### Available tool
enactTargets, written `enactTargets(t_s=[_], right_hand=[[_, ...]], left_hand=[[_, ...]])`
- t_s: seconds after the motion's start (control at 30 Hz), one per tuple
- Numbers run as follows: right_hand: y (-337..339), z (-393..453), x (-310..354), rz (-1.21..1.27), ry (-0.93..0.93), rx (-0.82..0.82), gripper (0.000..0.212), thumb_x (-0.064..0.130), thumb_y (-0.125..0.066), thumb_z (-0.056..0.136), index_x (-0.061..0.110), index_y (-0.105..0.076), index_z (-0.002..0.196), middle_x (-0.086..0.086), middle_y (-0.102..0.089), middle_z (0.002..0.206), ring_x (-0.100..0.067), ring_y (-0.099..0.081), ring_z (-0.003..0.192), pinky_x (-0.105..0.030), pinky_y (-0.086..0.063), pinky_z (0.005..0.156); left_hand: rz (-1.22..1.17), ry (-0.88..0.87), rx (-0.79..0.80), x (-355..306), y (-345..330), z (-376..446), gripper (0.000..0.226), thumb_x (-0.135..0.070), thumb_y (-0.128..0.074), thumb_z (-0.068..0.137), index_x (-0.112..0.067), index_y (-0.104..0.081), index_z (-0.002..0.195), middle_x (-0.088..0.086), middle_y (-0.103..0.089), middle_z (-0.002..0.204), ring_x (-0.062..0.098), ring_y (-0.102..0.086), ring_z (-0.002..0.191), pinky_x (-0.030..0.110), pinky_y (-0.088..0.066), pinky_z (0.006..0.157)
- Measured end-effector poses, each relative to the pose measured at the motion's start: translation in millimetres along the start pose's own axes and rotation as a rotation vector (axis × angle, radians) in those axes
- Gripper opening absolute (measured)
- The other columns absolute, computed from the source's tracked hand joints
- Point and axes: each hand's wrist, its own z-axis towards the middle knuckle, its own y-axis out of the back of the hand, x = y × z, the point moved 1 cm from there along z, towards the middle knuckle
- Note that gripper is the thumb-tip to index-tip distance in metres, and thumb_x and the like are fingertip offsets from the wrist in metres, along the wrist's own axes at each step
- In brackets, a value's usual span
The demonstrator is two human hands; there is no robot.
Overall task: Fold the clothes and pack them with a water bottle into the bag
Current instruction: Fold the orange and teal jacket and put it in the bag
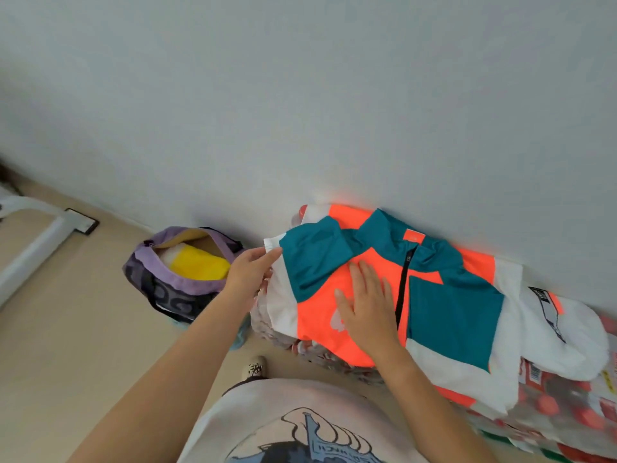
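The jacket (434,295), orange, teal and white, lies spread on shrink-wrapped packs of bottles (551,406) against the wall (300,95). The right hand (365,312) rests flat on its orange front, fingers straight and spread, just beside the black zip. The left hand (248,275) pinches the white cuff of the folded-in sleeve (310,259) between thumb and fingers. To the left, on the floor (66,329), the purple bag (177,272) stands open, with something yellow, perhaps folded cloth, inside. A white frame (36,238) stands farther left.
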Motion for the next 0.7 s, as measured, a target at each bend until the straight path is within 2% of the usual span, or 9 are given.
enactTargets(t_s=[0.03, 0.1, 0.2, 0.3, 0.4, 0.5, 0.57, 0.63, 0.7], right_hand=[[-3.6, -1.1, 1.1, -0.052, 0.004, 0.007, 0.064, 0.048, -0.037, 0.1, 0.011, -0.033, 0.152, -0.011, -0.031, 0.159, -0.024, -0.024, 0.149, -0.044, -0.014, 0.122], [-5.6, -2.1, 1.3, -0.07, -0.003, 0.011, 0.062, 0.046, -0.042, 0.101, 0.01, -0.034, 0.152, -0.011, -0.032, 0.158, -0.023, -0.025, 0.148, -0.041, -0.011, 0.122], [-0.2, 1.8, 2.7, 0.023, -0.03, 0.038, 0.061, 0.042, -0.045, 0.101, 0.011, -0.033, 0.152, -0.01, -0.03, 0.159, -0.022, -0.02, 0.149, -0.037, -0.007, 0.123], [17.7, 3.0, 13.7, 0.323, -0.115, -0.119, 0.045, 0.031, -0.051, 0.101, 0.008, -0.05, 0.139, -0.01, -0.046, 0.147, -0.02, -0.036, 0.14, -0.035, -0.023, 0.118], [36.1, 3.5, 26.5, 0.83, -0.328, -0.249, 0.022, 0.037, -0.045, 0.101, 0.025, -0.063, 0.105, 0.008, -0.066, 0.113, -0.004, -0.059, 0.109, -0.03, -0.043, 0.1], [48.4, 4.5, 24.7, 1.344, -0.706, -0.092, 0.049, 0.05, -0.035, 0.102, 0.016, -0.069, 0.098, -0.006, -0.075, 0.093, -0.018, -0.072, 0.081, -0.034, -0.056, 0.071], [50.8, -1.8, 14.8, 1.431, -0.856, 0.057, 0.066, 0.067, -0.031, 0.096, 0.015, -0.071, 0.103, -0.006, -0.076, 0.095, -0.019, -0.073, 0.082, -0.033, -0.057, 0.069], [48.2, -10.2, 7.1, 1.392, -0.903, 0.134, 0.063, 0.067, -0.035, 0.095, 0.015, -0.068, 0.108, -0.004, -0.075, 0.1, -0.019, -0.073, 0.09, -0.034, -0.058, 0.075], [41.9, -16.1, 2.4, 1.298, -0.876, 0.133, 0.045, 0.052, -0.051, 0.096, 0.014, -0.063, 0.115, -0.004, -0.072, 0.107, -0.017, -0.072, 0.092, -0.032, -0.059, 0.073]], left_hand=[[0.006, 0.018, 0.03, -2.7, 1.4, 5.1, 0.038, -0.042, -0.073, 0.085, -0.018, -0.067, 0.114, 0.006, -0.069, 0.09, 0.017, -0.058, 0.071, 0.028, -0.049, 0.06], [-0.001, 0.036, 0.056, -7.4, 3.8, 14.0, 0.033, -0.039, -0.074, 0.085, -0.017, -0.068, 0.109, 0.01, -0.068, 0.09, 0.017, -0.055, 0.069, 0.027, -0.043, 0.056], [-0.008, 0.013, 0.02, -15.9, 7.2, 19.8, 0.023, -0.031, -0.073, 0.087, -0.014, -0.069, 0.102, 0.013, -0.071, 0.103, 0.03, -0.067, 0.089, 0.038, -0.058, 0.078], [-0.021, -0.069, 0.082, -31.1, 12.7, 7.5, 0.018, -0.027, -0.069, 0.091, -0.011, -0.068, 0.098, 0.013, -0.072, 0.1, 0.034, -0.068, 0.098, 0.045, -0.058, 0.086], [-0.001, -0.199, 0.365, -47.2, 4.2, -21.9, 0.018, -0.023, -0.067, 0.092, -0.006, -0.067, 0.098, 0.009, -0.072, 0.091, 0.027, -0.068, 0.087, 0.032, -0.057, 0.073], [0.184, -0.261, 0.812, -55.2, -20.3, -53.2, 0.01, -0.016, -0.063, 0.095, -0.014, -0.071, 0.101, 0.0, -0.072, 0.095, 0.017, -0.068, 0.091, 0.025, -0.055, 0.074], [0.337, -0.251, 1.001, -54.4, -32.9, -58.6, 0.018, -0.019, -0.06, 0.097, -0.016, -0.07, 0.111, 0.002, -0.072, 0.111, 0.019, -0.068, 0.102, 0.027, -0.056, 0.079], [0.415, -0.264, 0.919, -53.8, -37.6, -50.5, 0.019, -0.018, -0.058, 0.098, -0.015, -0.069, 0.113, 0.008, -0.071, 0.114, 0.021, -0.068, 0.103, 0.029, -0.056, 0.083], [0.522, -0.363, 0.691, -49.6, -36.8, -32.8, 0.015, -0.014, -0.06, 0.096, -0.017, -0.07, 0.106, 0.007, -0.071, 0.109, 0.017, -0.065, 0.098, 0.021, -0.052, 0.081]])
